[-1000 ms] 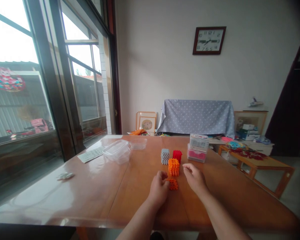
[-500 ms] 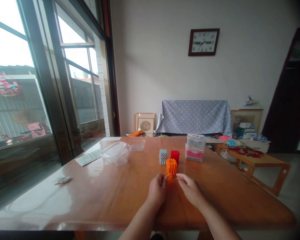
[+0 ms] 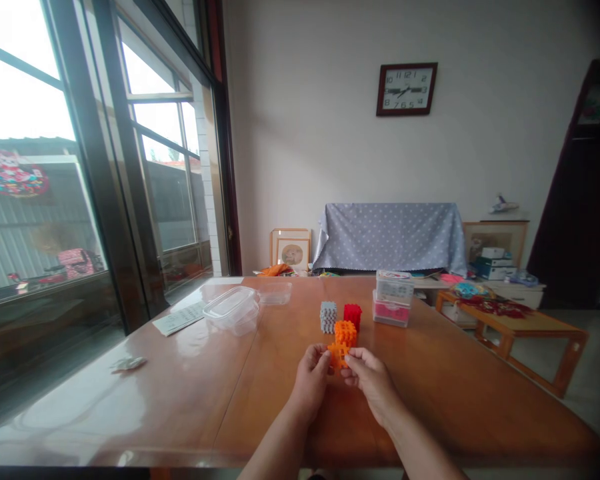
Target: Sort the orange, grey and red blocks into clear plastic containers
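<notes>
A long wooden tabletop [image 3: 455,373] fills the lower half of the head view, its left edge running along a tall window. Toward the far left corner sits a clear plastic tub [image 3: 231,308] turned upside down, with a shallower clear tray [image 3: 275,292] just behind it at the far edge. A printed sheet of paper [image 3: 179,317] lies flat beside the tub, close to the left edge. Near the far edge, right of centre, two small storage boxes [image 3: 393,298] are stacked, the upper one pale and the lower one showing pink through its side.

The person's forearms come in over the near edge at the middle. The left hand [image 3: 311,385] and right hand [image 3: 370,378] meet there, fingers curled inward, both pinching the same small orange piece [image 3: 337,355] between thumb and fingertips. It is held just above the wood and close in front of an orange cube [image 3: 345,331]; whether the two touch cannot be told.

Behind the orange cube, toward the far edge, a grey cube [image 3: 329,316] and a red cube [image 3: 353,314] stand upright side by side, near each other in the middle of the tabletop. A small crumpled scrap [image 3: 127,363] lies alone near the left edge, well apart from the rest.
</notes>
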Demonstrator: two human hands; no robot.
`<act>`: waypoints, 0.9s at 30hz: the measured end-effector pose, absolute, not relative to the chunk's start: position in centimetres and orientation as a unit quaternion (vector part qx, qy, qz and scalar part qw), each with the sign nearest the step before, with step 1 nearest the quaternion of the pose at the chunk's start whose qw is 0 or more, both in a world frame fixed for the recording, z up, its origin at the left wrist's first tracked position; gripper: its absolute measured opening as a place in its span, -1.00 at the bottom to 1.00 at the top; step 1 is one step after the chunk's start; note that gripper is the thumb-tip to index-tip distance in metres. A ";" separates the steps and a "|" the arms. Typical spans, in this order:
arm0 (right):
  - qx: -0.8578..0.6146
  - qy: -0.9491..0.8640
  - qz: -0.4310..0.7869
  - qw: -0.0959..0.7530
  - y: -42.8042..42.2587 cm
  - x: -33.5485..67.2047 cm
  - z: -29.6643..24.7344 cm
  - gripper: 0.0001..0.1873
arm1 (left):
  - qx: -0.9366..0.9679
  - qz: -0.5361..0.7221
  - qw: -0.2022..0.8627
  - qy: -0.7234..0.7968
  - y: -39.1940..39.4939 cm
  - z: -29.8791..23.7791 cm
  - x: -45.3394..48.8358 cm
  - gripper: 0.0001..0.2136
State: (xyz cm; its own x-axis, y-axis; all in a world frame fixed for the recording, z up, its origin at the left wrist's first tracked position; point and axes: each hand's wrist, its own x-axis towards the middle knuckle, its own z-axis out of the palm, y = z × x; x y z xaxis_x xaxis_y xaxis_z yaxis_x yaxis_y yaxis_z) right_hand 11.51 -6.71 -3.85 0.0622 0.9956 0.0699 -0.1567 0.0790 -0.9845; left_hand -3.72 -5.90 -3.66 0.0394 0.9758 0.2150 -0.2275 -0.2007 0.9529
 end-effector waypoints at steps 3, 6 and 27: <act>-0.448 -0.457 0.511 0.574 -7.2 11.3 -3.6 -0.55 | 0.492 0.591 0.538 0.345 -5.9 -3.9 -3.7 -0.62; -0.455 -0.495 0.496 0.550 -7.7 11.7 -3.4 -0.55 | 0.482 0.599 0.533 0.353 -5.7 -4.0 -3.9 -0.67; -0.400 -0.699 0.440 0.397 -7.3 14.6 -2.4 -0.40 | 0.449 0.576 0.571 0.376 -6.2 -2.8 -4.4 -0.60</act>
